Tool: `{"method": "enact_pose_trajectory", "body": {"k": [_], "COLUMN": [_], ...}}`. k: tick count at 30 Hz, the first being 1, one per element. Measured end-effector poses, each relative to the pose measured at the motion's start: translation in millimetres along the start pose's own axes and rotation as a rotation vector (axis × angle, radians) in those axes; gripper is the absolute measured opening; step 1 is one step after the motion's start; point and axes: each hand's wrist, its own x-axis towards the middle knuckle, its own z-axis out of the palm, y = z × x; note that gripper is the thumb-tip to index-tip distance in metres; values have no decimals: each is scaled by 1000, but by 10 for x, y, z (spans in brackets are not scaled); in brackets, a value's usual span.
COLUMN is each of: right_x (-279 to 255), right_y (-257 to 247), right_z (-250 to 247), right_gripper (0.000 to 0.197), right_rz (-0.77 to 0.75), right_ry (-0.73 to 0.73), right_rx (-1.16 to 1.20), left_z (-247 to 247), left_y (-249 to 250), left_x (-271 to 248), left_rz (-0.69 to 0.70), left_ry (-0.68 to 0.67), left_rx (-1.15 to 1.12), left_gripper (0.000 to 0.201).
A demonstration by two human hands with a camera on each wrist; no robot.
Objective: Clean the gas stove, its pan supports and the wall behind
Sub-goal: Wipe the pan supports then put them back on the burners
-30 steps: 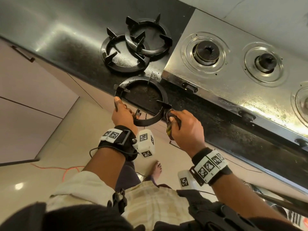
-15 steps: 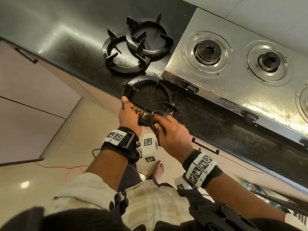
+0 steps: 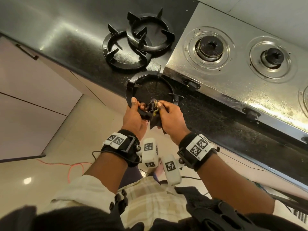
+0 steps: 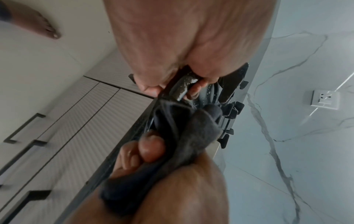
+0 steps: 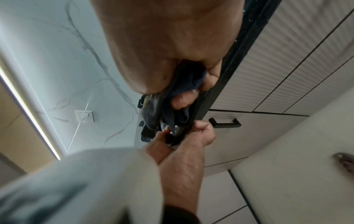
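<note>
A black round pan support sits at the front edge of the dark counter, beside the steel gas stove. My left hand grips its near rim, fingers curled round the wet ring. My right hand holds a bunched dark cloth against that rim, right next to the left hand. The left wrist view has the cloth wrapped over the ring, with the right hand's fingers pinching it. In the right wrist view the cloth is clutched in the right palm.
Two more black pan supports lie overlapped on the counter behind. The stove shows two bare burners and front knobs. A marble wall with a white socket stands behind. Cabinet drawers run below the counter.
My right hand slid the cloth leftwards along the near rim until it met the left hand. The left hand kept its grip on the support.
</note>
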Motion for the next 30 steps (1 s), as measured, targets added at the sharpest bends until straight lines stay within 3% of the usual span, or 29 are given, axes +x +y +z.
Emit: {"method": "enact_pose_trajectory", "body": {"k": [7, 11, 12, 14, 16, 20, 23, 26, 30], "right_x": [-191, -256, -255, -189, -44, 66, 28, 0, -51], "right_y": [58, -104, -157, -242, -294, -430, -526, -624, -644], "right_z": [-43, -324, -399, -502, -524, -255, -66, -54, -134], "right_gripper": [19, 19, 21, 28, 33, 37, 35, 37, 34], "right_rz": [-98, -232, -264, -348, -466, -526, -564, -640, -762], "right_ry": [-87, -257, -251, -99, 22, -257, -259, -220, -443], "right_rx": [-149, -373, -347, -279, -387, -916, -1259, -1391, -1422], "left_z": [83, 83, 77, 43, 6, -14, -40, -7, 10], "left_y": [33, 80, 98, 86, 30, -33, -23, 5, 27], "left_x": [3, 4, 4, -2, -3, -18, 1, -14, -53], "left_rz": [31, 58, 63, 67, 61, 37, 6, 11, -10], "left_ry": [-2, -17, -22, -34, -53, -101, -86, -115, -119], "left_rx": [-6, 25, 35, 67, 64, 52, 3, -2, 2], "left_gripper": [20, 18, 18, 19, 19, 33, 30, 29, 38]}}
